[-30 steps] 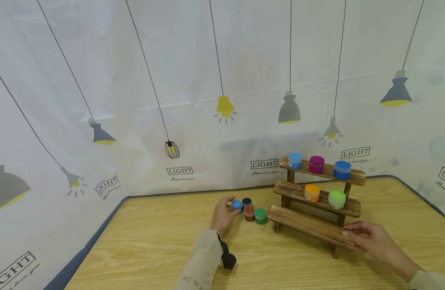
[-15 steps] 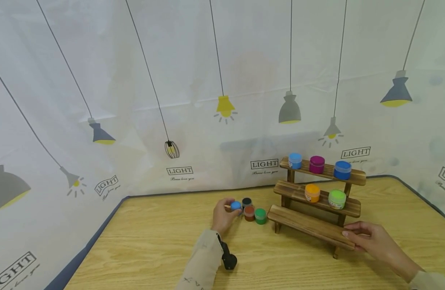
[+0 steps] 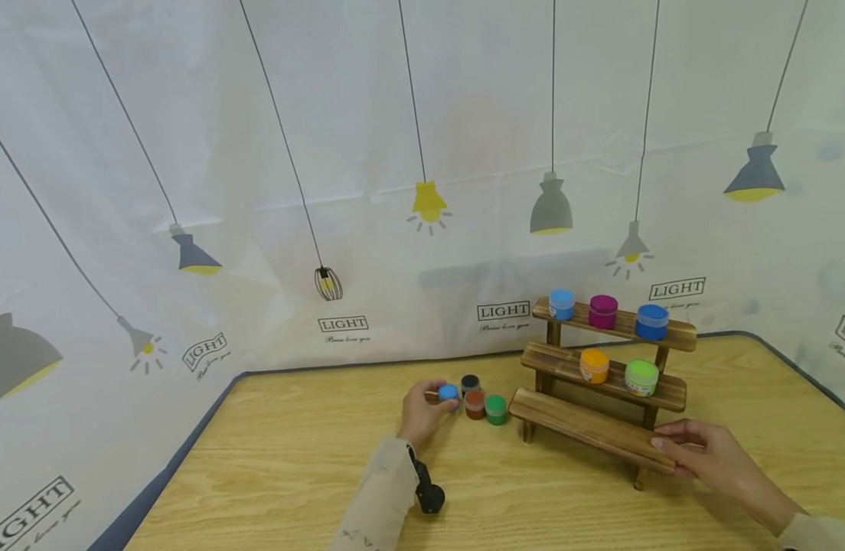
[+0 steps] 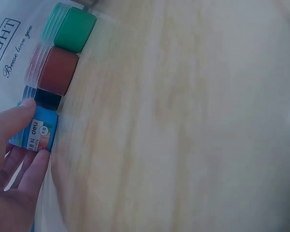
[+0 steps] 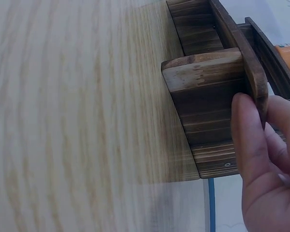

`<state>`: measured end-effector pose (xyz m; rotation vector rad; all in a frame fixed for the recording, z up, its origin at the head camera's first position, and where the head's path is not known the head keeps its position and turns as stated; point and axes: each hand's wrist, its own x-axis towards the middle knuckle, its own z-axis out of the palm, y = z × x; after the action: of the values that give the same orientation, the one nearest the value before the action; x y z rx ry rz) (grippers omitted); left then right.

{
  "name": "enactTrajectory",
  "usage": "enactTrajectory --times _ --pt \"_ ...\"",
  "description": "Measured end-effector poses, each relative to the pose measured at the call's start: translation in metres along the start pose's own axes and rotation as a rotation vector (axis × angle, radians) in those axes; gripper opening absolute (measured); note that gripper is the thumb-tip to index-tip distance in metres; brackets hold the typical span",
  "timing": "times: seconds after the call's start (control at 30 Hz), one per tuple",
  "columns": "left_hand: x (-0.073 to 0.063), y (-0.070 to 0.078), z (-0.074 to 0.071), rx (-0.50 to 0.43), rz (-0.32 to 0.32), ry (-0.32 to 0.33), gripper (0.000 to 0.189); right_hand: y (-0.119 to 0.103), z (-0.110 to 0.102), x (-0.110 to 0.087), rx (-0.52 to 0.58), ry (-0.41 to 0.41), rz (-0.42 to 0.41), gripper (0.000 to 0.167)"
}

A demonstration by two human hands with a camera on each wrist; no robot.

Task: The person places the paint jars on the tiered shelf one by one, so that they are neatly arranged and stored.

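Observation:
My left hand [image 3: 422, 415] pinches a small blue paint jar [image 4: 38, 129] between thumb and fingers; a white label marked "deli" faces the left wrist camera. Close beside that jar stand a black jar [image 3: 470, 385], a brown-red jar [image 3: 474, 404] and a green jar [image 3: 495, 409]. With thumb and fingers, my right hand [image 3: 710, 458] grips the right end of the lowest step of a three-tier wooden stand [image 3: 588, 425]. In the right wrist view the thumb and fingers lie on either side of that board [image 5: 253, 63].
On the top tier sit a light blue jar [image 3: 561, 304], a purple jar [image 3: 603, 312] and a dark blue jar [image 3: 652, 322]. An orange jar [image 3: 594, 366] and a lime green jar [image 3: 641, 378] occupy the middle tier. Behind the wooden table [image 3: 291, 451] rises a lamp-print backdrop [image 3: 367, 252].
The blue jar in my left hand has tipped and shifted slightly left, away from the black and brown-red jars. My right hand keeps its hold on the stand.

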<state>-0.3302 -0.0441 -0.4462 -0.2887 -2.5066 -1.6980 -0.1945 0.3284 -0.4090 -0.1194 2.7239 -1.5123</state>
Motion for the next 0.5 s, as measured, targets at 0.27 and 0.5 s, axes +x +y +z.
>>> enactTrajectory --times 0.27,0.5 --pt "-0.003 0.003 -0.007 0.030 -0.029 -0.106 0.039 0.001 -0.001 0.000 -0.002 0.001 0.002 0.041" --pt "-0.006 0.004 -0.021 0.020 -0.020 -0.274 0.044 0.002 -0.001 0.001 0.006 -0.008 0.012 0.042"
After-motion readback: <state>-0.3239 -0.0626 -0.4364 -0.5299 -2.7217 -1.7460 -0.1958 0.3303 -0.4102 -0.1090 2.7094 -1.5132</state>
